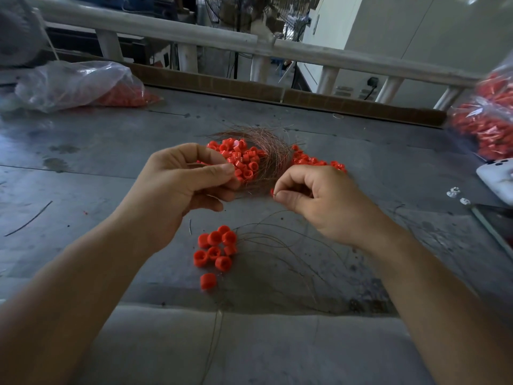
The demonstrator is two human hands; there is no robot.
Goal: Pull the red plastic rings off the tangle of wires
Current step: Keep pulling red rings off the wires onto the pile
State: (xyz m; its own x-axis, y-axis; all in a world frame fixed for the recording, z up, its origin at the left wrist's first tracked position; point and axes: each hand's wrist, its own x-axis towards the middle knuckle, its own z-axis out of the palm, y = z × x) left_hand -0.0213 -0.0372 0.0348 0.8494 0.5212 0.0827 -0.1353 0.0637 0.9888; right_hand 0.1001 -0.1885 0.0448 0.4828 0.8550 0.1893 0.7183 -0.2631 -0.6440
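Note:
A tangle of thin copper-coloured wires (273,151) strung with several red plastic rings (244,159) lies at the middle of the grey table. My left hand (188,182) grips the near left side of the tangle, thumb pressed against the rings. My right hand (319,198) pinches a single red ring (272,192) between thumb and forefinger at the tangle's near edge. A small heap of loose red rings (215,250) rests on the table below my hands, beside several bare loose wires (280,245).
More red rings (316,161) lie behind my right hand. A clear bag of red parts (83,84) sits at the far left, another bag (485,123) at the far right. A white phone (497,176) and small white bits (455,193) lie at the right edge.

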